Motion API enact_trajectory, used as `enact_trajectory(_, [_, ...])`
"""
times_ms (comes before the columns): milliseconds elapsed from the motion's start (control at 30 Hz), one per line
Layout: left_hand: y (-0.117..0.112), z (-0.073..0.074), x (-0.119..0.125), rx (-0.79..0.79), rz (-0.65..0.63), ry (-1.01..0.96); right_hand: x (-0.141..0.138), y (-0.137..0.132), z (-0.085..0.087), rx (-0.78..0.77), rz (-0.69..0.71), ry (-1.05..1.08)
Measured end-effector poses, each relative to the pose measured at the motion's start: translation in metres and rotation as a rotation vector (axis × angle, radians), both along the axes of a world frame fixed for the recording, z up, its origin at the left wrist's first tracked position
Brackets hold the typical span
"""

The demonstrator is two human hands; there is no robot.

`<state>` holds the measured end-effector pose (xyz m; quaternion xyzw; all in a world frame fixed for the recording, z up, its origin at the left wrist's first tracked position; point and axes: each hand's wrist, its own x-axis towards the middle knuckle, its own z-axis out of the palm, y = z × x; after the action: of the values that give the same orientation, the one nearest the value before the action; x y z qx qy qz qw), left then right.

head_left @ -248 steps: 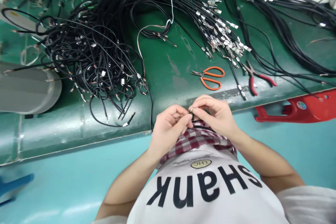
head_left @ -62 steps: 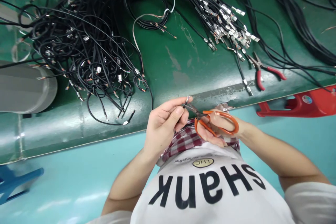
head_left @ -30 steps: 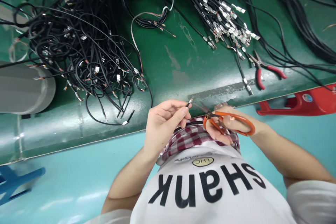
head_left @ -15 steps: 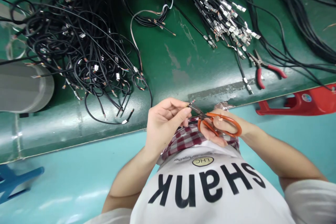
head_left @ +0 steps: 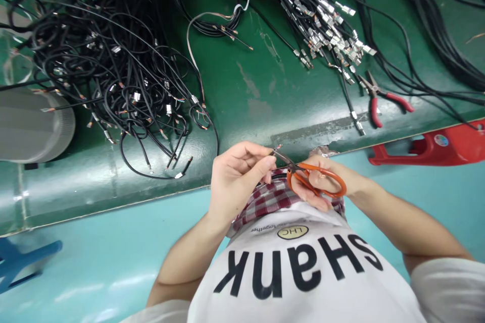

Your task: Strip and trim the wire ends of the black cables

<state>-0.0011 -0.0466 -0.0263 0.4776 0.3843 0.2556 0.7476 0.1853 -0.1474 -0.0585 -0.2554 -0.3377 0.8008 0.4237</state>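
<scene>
My left hand [head_left: 237, 176] pinches the end of a thin black cable, its small metal tip [head_left: 273, 150] showing just past my fingers. In my right hand [head_left: 322, 184] are the orange-handled scissors [head_left: 316, 180], fingers through the loops. The blade tips touch the cable end at my left fingertips. Both hands hover in front of my chest, just off the near edge of the green table [head_left: 261, 101].
A tangle of black cables [head_left: 113, 65] covers the left of the table, and a bundle with metal terminals [head_left: 326, 30] lies at the upper right. Red-handled pliers [head_left: 379, 101] rest at the right. A grey round container [head_left: 34, 126] stands left, a red plastic piece [head_left: 435, 149] below the table's right edge.
My right hand took up the orange scissors that earlier lay on the table. Over the last second it drew the blades back a little, then brought them onto the cable tip again.
</scene>
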Motion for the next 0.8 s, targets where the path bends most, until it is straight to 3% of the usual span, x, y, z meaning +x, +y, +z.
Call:
enact_trajectory(333, [0.000,-0.001,0.001,0.009,0.006,0.019,0.000,-0.001,-0.001,-0.066,0.005,-0.014])
enact_trajectory(467, [0.001,-0.002,0.001,0.000,0.020,0.017,0.005,-0.004,0.006,0.001,0.044,-0.090])
enact_trajectory(533, [0.001,-0.002,0.001,-0.008,0.003,0.011,0.006,-0.002,0.011,0.070,-0.082,-0.158])
enact_trajectory(667, [0.000,-0.002,0.001,-0.017,-0.053,0.003,-0.003,0.010,0.018,0.094,-0.640,-0.373])
enact_trajectory(800, [-0.001,0.000,0.002,-0.006,-0.078,-0.011,-0.021,0.028,0.021,0.094,-0.814,-0.365])
